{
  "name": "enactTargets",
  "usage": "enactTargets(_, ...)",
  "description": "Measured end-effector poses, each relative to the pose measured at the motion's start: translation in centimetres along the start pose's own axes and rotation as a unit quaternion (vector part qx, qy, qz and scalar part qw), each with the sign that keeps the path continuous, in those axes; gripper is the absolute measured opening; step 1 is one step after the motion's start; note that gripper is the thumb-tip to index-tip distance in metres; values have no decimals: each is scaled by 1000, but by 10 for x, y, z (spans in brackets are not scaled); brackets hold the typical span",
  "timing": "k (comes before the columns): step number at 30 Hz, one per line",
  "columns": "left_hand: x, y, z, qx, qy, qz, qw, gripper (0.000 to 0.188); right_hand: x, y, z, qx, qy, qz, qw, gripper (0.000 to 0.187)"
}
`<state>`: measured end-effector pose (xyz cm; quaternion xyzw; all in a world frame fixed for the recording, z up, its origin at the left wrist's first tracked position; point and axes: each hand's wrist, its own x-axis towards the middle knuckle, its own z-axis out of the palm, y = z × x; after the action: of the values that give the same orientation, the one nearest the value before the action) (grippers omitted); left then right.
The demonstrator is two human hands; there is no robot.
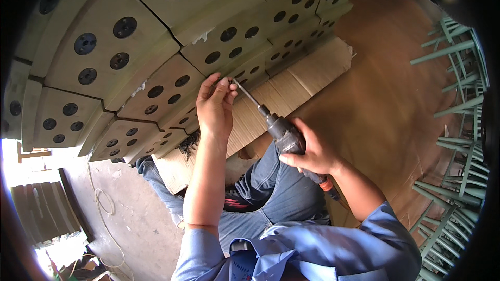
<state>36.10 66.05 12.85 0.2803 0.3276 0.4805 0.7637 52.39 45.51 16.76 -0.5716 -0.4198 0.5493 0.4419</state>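
Note:
In my right hand (317, 151) I grip a dark power screwdriver (285, 134), fingers wrapped round its body. Its long thin bit (249, 93) points up and to the left. My left hand (214, 104) pinches at the bit's tip; what the fingertips hold is too small to make out. Both hands are close to a stack of pale beige boards (156, 67) with curved edges. Black round plates with holes (228, 34) sit in groups on the boards' faces. The plates nearest the bit's tip are partly hidden by my left fingers.
Corrugated cardboard (307, 75) lies below the boards, with a small heap of dark screw-like pieces (190, 144) on it. Brown sheeting (380, 104) covers the floor at right. Green spindled frames (458, 198) line the right edge. A pale cord (101, 203) trails over the floor at left.

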Motion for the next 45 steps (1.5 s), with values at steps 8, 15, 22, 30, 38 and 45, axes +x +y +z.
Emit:
enactTargets(8,0,2,7,21,-21,-37,999,26,-9,11,6,14,23,-6,1000,61)
enactTargets(15,5,-1,11,32,-34,-24,999,26,-9,16,0,-35,27,-32,999,65)
enactTargets(22,9,-3,14,64,-60,-16,996,27,-12,9,-4,46,-8,19,999,68)
enactTargets(30,11,-2,17,58,-59,-26,996,26,-9,6,-3,98,-18,28,995,72)
enactTargets(38,15,3,26,131,-47,-36,990,28,1,20,-1,34,19,-78,996,57)
enactTargets(45,27,-1,34,109,-27,-68,991,21,12,-3,2,83,2,15,996,64)
